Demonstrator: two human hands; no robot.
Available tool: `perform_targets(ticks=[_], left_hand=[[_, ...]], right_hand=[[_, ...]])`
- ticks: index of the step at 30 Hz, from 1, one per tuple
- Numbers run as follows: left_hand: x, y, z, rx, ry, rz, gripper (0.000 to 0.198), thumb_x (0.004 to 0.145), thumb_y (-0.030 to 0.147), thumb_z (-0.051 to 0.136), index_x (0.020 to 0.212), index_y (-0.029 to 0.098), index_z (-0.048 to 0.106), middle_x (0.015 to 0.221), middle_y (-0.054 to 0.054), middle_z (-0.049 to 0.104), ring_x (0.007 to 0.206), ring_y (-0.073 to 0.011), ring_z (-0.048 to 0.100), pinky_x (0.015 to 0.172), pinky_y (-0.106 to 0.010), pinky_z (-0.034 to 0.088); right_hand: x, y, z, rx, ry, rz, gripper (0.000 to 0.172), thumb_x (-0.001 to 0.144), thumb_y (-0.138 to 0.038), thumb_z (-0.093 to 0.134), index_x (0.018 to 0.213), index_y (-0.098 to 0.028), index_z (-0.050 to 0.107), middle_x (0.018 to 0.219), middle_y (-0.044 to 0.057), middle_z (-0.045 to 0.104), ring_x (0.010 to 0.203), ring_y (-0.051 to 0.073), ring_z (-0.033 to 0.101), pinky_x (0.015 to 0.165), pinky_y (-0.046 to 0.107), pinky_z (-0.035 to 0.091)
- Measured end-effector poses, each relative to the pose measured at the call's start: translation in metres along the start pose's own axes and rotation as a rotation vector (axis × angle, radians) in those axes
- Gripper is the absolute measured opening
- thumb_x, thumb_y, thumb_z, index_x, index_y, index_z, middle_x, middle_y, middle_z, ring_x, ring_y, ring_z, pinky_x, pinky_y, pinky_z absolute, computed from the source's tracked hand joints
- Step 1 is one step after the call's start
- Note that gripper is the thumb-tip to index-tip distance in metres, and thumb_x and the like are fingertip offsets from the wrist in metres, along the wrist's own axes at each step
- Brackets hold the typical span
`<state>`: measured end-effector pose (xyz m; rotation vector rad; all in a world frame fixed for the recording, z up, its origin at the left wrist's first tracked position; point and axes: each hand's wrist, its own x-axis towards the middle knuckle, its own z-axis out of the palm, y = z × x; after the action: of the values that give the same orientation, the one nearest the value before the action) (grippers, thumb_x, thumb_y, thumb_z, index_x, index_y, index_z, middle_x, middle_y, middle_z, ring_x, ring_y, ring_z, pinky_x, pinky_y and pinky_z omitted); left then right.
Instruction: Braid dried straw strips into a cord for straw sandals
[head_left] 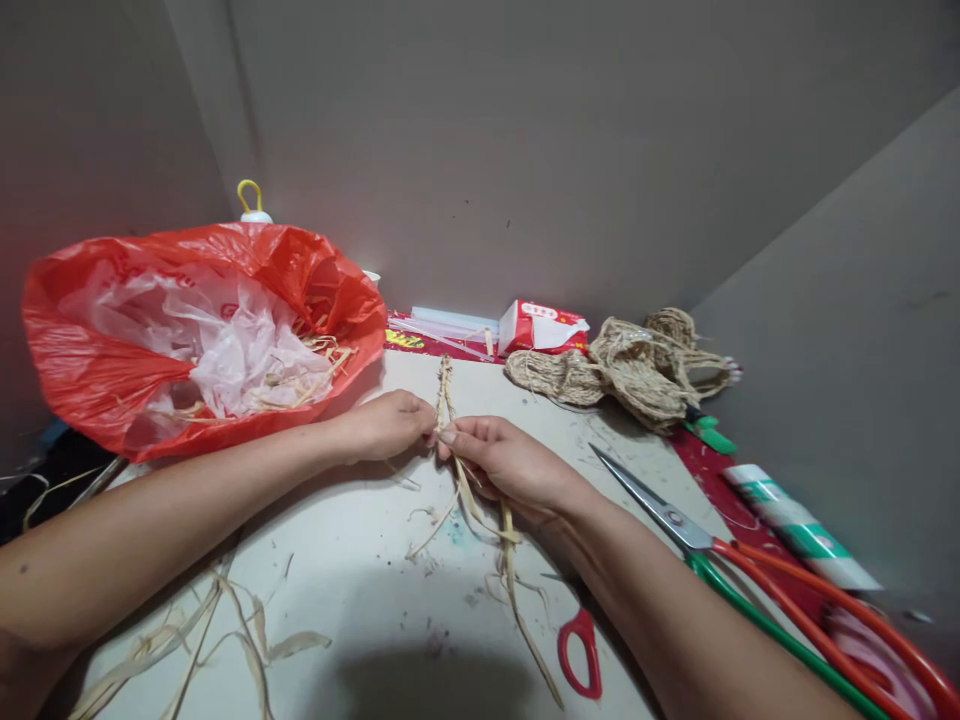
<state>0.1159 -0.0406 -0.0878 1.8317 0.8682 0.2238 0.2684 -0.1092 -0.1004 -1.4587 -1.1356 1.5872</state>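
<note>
- Left hand [394,427] pinches the straw braid [445,380], far-middle over the counter [352,560], seemingly steadying it.
- Right hand's [514,460] grip clasps the loose strands [466,492], likely for tension.
- Big scissors [675,517] right, presumably parked within reach.

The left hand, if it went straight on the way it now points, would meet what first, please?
The left hand would probably first meet the braided strand directly ahead, then the right hand, though depth is hard to judge.
</note>
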Motion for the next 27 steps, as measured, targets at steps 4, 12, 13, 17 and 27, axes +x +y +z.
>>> perform_targets(ticks=[4, 12, 13, 17, 27], left_hand=[[0.003, -0.004, 0.001, -0.282, -0.055, -0.142, 0.019, 0.072, 0.02, 0.042, 0.054, 0.017, 0.047, 0.04, 0.006, 0.029, 0.035, -0.0069, 0.022, 0.036, -0.023, 0.014], [0.002, -0.008, 0.003, -0.495, -0.157, -0.166, 0.021, 0.078, 0.026, 0.053, 0.06, 0.018, 0.048, 0.039, 0.008, 0.026, 0.033, -0.005, 0.018, 0.033, -0.021, 0.01], [0.001, -0.008, 0.003, -0.489, -0.152, -0.168, 0.021, 0.079, 0.026, 0.053, 0.06, 0.018, 0.049, 0.039, 0.008, 0.026, 0.032, -0.005, 0.017, 0.033, -0.021, 0.01], [-0.001, -0.007, 0.007, -0.432, -0.067, -0.143, 0.022, 0.079, 0.025, 0.052, 0.059, 0.017, 0.049, 0.037, 0.008, 0.03, 0.032, -0.0051, 0.019, 0.033, -0.021, 0.011], [-0.002, -0.008, 0.013, -0.398, 0.008, -0.117, 0.024, 0.079, 0.025, 0.052, 0.057, 0.016, 0.05, 0.036, 0.008, 0.033, 0.032, -0.0047, 0.021, 0.033, -0.02, 0.013]], right_hand=[[0.002, 0.003, -0.003, -0.199, 0.023, -0.099, 0.022, 0.082, -0.032, 0.049, 0.066, -0.019, 0.054, 0.04, -0.011, 0.027, 0.035, 0.006, 0.018, 0.036, 0.02, 0.012], [-0.001, 0.003, 0.001, -0.569, 0.161, -0.325, 0.022, 0.083, -0.023, 0.045, 0.065, -0.018, 0.057, 0.059, -0.001, 0.051, 0.057, 0.013, 0.044, 0.057, 0.024, 0.035], [-0.001, 0.002, 0.001, -0.593, 0.165, -0.338, 0.022, 0.083, -0.023, 0.045, 0.066, -0.018, 0.058, 0.061, 0.0, 0.053, 0.059, 0.014, 0.045, 0.058, 0.025, 0.036], [-0.006, 0.0, 0.0, -0.685, 0.158, -0.356, 0.023, 0.085, -0.025, 0.044, 0.066, -0.018, 0.057, 0.063, 0.0, 0.055, 0.06, 0.014, 0.046, 0.059, 0.025, 0.035], [-0.012, -0.003, 0.004, -0.314, 0.119, -0.079, 0.023, 0.081, -0.032, 0.047, 0.063, -0.018, 0.051, 0.044, -0.008, 0.035, 0.039, 0.008, 0.026, 0.039, 0.022, 0.019]])
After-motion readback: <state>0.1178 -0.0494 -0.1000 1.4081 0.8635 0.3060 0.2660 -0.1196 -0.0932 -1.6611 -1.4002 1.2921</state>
